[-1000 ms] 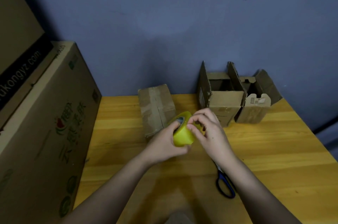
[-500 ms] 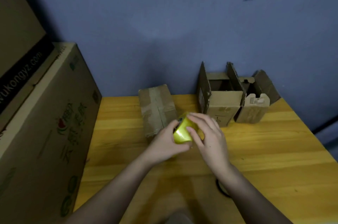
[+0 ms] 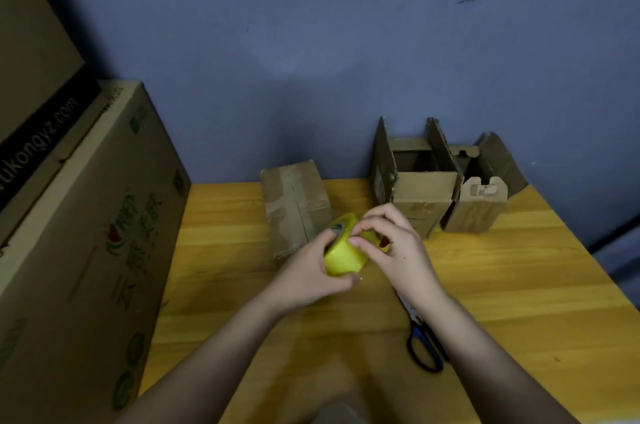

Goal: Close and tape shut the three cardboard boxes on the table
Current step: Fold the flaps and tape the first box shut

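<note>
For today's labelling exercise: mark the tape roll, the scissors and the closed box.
tape roll (image 3: pixel 343 255), head view, yellow outer band
scissors (image 3: pixel 423 347), head view, dark handle loop
closed box (image 3: pixel 296 205), head view, taped top
</note>
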The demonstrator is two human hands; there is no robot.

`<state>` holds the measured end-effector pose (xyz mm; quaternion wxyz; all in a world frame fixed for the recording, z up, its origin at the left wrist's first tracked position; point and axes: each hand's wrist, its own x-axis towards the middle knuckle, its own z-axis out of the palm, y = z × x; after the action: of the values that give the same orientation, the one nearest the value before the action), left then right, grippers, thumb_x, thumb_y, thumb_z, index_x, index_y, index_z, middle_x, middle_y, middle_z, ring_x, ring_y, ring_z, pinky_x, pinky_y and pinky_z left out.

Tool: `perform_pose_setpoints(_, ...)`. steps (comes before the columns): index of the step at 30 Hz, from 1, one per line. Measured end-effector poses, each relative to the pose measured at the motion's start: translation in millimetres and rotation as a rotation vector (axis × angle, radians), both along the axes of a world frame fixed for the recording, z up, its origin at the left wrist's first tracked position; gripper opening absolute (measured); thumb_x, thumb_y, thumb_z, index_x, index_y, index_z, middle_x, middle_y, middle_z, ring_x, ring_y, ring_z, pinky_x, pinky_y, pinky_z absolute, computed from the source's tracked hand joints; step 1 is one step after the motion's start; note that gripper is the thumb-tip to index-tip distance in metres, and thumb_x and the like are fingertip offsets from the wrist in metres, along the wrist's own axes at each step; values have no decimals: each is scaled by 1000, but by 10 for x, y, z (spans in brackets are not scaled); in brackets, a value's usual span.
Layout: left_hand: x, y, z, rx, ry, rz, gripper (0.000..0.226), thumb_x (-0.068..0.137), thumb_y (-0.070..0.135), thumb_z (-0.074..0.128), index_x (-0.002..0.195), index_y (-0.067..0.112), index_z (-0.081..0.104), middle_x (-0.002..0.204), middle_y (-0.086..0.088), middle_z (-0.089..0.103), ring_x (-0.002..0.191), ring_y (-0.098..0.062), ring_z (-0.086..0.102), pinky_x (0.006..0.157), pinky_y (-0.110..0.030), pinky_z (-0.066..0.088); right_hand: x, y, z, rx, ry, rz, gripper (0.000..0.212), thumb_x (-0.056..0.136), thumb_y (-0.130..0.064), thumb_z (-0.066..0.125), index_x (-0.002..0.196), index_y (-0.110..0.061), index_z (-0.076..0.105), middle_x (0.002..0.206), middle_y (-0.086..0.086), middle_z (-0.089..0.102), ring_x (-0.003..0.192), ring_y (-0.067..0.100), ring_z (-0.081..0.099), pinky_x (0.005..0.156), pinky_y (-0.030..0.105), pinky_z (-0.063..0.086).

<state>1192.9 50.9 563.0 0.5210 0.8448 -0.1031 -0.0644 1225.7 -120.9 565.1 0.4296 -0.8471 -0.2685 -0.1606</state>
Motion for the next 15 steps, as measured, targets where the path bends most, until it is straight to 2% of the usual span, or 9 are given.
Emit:
perform_pose_setpoints(5, 32, 27, 6, 88, -19, -39, 36, 65, 39, 75, 88, 38, 48, 86, 12, 58, 74, -3, 51, 70, -33, 47, -5, -1, -7, -166, -57, -21, 24, 92, -35, 50, 90, -14, 61, 96, -4, 51, 95, 7, 47, 82, 19, 37)
perform_pose_setpoints(8, 58, 17, -5, 102, 3, 7, 35, 58, 45, 71, 80, 32, 47, 76, 11, 56, 67, -6, 48, 62, -32, 44, -31, 6, 3, -218, -87, -3, 23, 93, -32, 48, 90, -12, 59, 95, -3, 50, 93, 8, 46, 82, 18, 38)
perform_pose_setpoints(11, 83, -5, -22, 51, 47, 31, 33, 56, 39, 72, 75, 26, 48, 69, 13, 52, 62, -4, 44, 57, -28, 39, -70, 13, -38, -198, -89, -16, 22, 93, -31, 49, 90, -12, 59, 96, -3, 51, 93, 8, 47, 82, 18, 39)
perform_pose_setpoints(15, 88, -22, -45, 43, 81, 23, 29, 64, 25, 78, 77, 24, 52, 69, 12, 56, 59, -1, 48, 56, -25, 40, -124, 14, -132, -110, -77, -119, 24, 93, -33, 51, 89, -12, 61, 91, -4, 59, 90, 9, 54, 80, 20, 43)
